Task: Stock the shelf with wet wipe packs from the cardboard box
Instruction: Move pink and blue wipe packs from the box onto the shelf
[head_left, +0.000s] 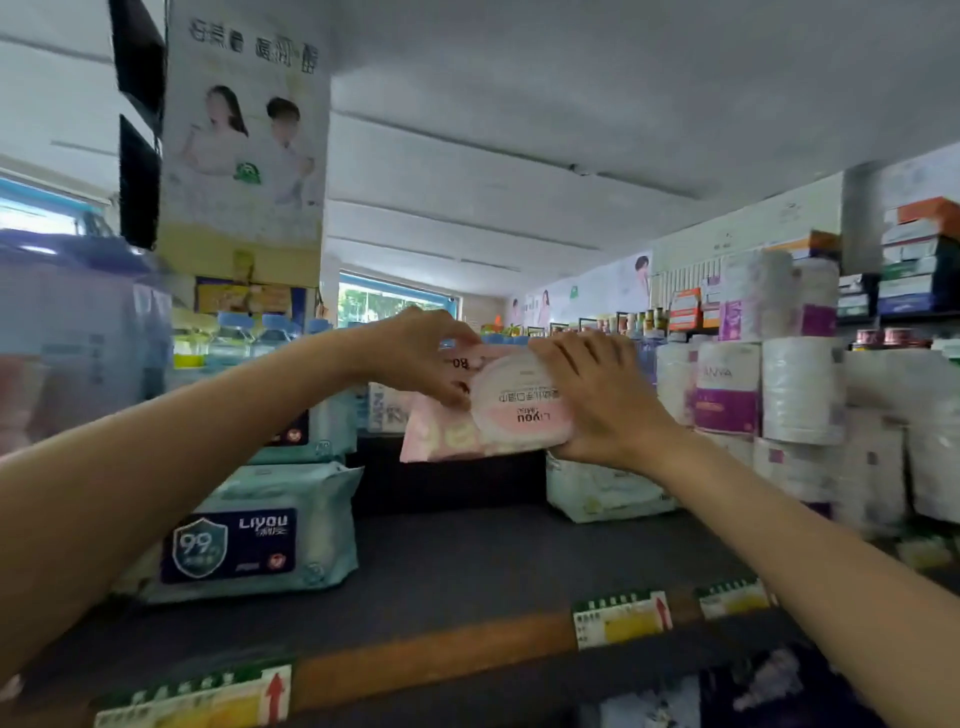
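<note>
Both hands grip the pink wipe pack (488, 410) between them above the shelf (467, 566), left hand (415, 353) pinching, right hand (597, 395) wrapping; lower it level into the gap below.

Pink wet wipe pack (467, 415); teal packs (270, 525), navy labels.

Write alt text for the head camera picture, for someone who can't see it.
Two bare hands hold a pink wet wipe pack above a dark shelf, the left hand pinching its left end and the right hand gripping its right side. Teal wipe packs sit on the left, toilet paper rolls on the right.
</note>
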